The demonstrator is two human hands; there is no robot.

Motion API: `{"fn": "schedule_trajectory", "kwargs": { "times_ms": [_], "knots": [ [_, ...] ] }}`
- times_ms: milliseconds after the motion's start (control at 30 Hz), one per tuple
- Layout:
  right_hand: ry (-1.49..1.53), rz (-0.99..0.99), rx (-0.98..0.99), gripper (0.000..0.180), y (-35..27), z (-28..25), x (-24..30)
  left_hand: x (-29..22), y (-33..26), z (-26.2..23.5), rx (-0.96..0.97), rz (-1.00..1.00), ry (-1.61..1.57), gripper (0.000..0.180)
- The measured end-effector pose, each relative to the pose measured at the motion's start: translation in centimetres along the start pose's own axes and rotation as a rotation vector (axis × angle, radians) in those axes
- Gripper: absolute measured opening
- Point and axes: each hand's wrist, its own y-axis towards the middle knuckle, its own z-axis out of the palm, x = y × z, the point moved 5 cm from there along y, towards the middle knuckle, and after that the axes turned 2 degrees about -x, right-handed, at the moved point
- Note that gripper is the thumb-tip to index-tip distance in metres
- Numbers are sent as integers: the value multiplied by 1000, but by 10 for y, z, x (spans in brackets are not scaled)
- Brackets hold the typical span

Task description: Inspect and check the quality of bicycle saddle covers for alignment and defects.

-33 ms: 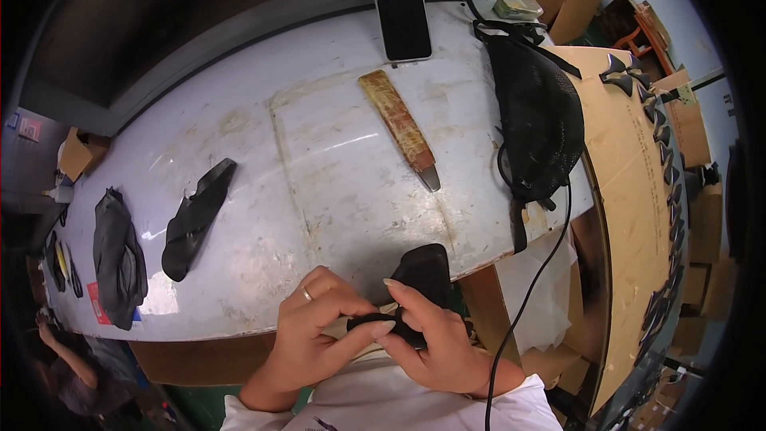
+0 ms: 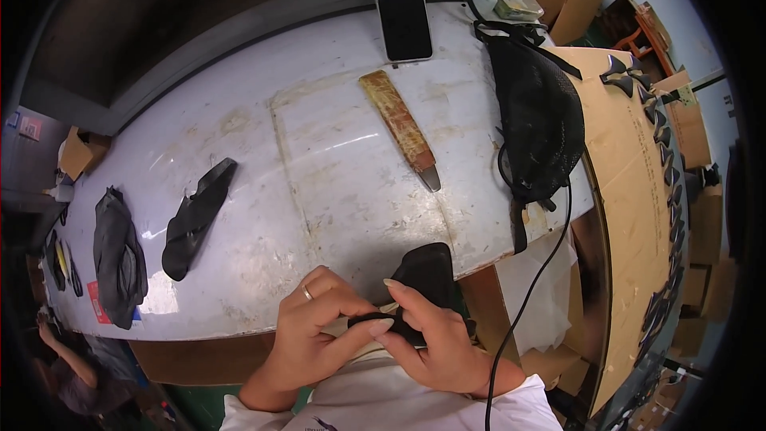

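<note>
Working over the near edge of the white bench, the person pinches a small black leather piece between both hands. Doing this well probably means a firm thumb pinch and keeping the edge lined up. Left hand clamps its lower end from the left, right hand grips it from the right, fingertips touching it

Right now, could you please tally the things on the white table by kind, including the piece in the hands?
Black pieces of material: 3, one in the hands, one flat, one at the left edge
Phone: 1
Wooden-handled tool: 1
Black mesh bag: 1
Total: 6
</note>
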Motion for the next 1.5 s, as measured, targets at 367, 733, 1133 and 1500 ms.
{"fn": "schedule_trajectory", "kwargs": {
  "times_ms": [367,733,1133,1500],
  "knots": [
    [-40,-158,12,73,2,-6,1,49,-26,42,144,-739,-1249,17],
    [-48,-195,-16,40,1,-11,3,14,-19,11,32,-108,-278,24],
    [927,392,183,72,-5,8,-4,4,-25,22,-51,-6,-461,17],
    [792,303,221,72,-11,21,-6,7,-22,1,121,-133,-378,21]
  ]
}}
